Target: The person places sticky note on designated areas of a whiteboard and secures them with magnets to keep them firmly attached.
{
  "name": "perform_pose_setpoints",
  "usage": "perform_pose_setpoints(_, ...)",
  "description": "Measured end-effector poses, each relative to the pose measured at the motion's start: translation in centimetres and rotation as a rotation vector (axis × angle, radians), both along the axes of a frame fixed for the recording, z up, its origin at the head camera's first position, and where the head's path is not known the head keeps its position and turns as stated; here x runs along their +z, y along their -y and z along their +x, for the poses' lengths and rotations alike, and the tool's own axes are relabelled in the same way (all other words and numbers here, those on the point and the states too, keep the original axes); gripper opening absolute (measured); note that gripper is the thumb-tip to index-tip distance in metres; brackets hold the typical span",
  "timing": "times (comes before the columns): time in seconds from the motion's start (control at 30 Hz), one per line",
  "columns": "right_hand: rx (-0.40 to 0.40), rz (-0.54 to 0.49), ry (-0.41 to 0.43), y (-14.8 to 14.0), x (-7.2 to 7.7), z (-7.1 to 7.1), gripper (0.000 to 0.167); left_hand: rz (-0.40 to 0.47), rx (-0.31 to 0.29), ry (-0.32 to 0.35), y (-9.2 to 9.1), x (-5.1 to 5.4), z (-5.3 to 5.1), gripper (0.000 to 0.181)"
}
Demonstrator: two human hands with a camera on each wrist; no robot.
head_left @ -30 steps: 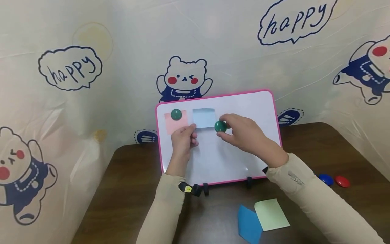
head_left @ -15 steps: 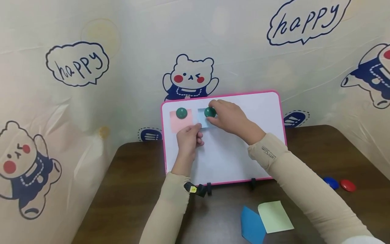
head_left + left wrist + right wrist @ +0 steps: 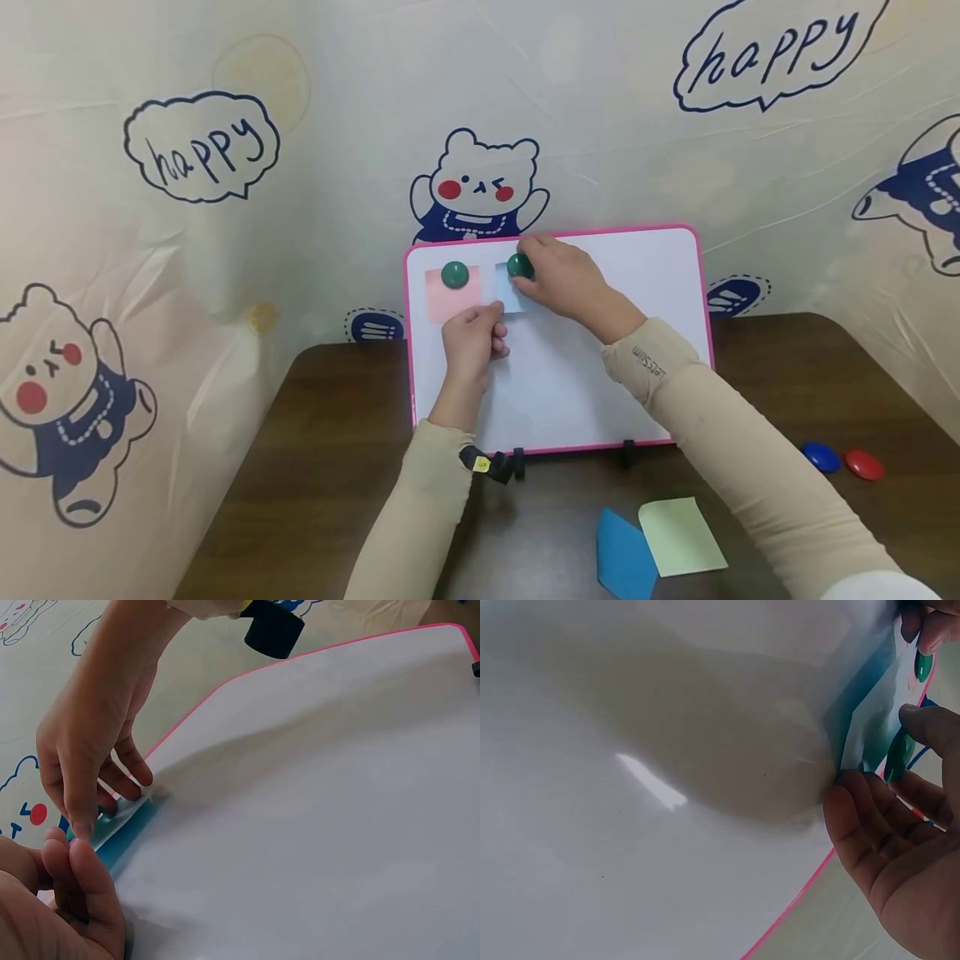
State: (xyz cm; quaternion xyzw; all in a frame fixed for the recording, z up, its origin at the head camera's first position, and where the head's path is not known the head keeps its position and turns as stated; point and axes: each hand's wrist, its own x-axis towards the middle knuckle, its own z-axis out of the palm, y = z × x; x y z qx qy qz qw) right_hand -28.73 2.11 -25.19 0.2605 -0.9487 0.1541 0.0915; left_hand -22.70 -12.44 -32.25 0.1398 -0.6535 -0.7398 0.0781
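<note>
A light blue note (image 3: 512, 292) lies against the whiteboard (image 3: 570, 375), right of a pink note (image 3: 453, 304) that has a green magnet (image 3: 454, 274) on its upper part. My left hand (image 3: 470, 337) pinches the blue note's lower left corner between thumb and finger. With thumb and index finger, my right hand (image 3: 564, 279) holds a second green magnet (image 3: 519, 266) at the blue note's upper part; in the right wrist view this magnet (image 3: 899, 754) is gripped at its edges. Whether it touches the note, I cannot tell.
On the brown table (image 3: 330, 433) a dark blue note (image 3: 625, 554) and a pale green note (image 3: 682, 536) lie before the board. To the right are a blue magnet (image 3: 821, 457) and a red magnet (image 3: 864, 465). A patterned curtain (image 3: 337, 167) hangs behind.
My right hand has carried its green magnet left and up, from beside the blue note onto its upper area. My left hand keeps its pinch at the corner. The head view has shifted slightly.
</note>
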Motion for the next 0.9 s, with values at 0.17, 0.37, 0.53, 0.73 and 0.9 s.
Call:
perform_pose_setpoints(0.17, -0.007, 0.022, 0.004, 0.16, -0.03, -0.11, 0.050, -0.004, 0.005, -0.010, -0.13, -0.18, -0.01, 0.023)
perform_pose_setpoints(0.37, -0.021, 0.048, 0.001, 0.42, -0.04, -0.08, 0.051, -0.001, 0.008, -0.019, -0.17, -0.21, 0.05, 0.023)
perform_pose_setpoints(0.53, -0.020, 0.059, -0.009, 0.66, -0.14, -0.04, 0.052, 0.011, 0.012, -0.032, -0.12, -0.17, 0.16, 0.022)
perform_pose_setpoints(0.73, -0.017, 0.057, -0.029, 0.73, -0.19, -0.01, 0.049, 0.016, 0.009, -0.044, -0.07, -0.25, 0.15, 0.022)
perform_pose_setpoints(0.9, -0.036, 0.051, -0.027, 0.77, -0.44, 0.02, 0.049, 0.014, 0.010, -0.039, -0.07, -0.37, 0.12, 0.022)
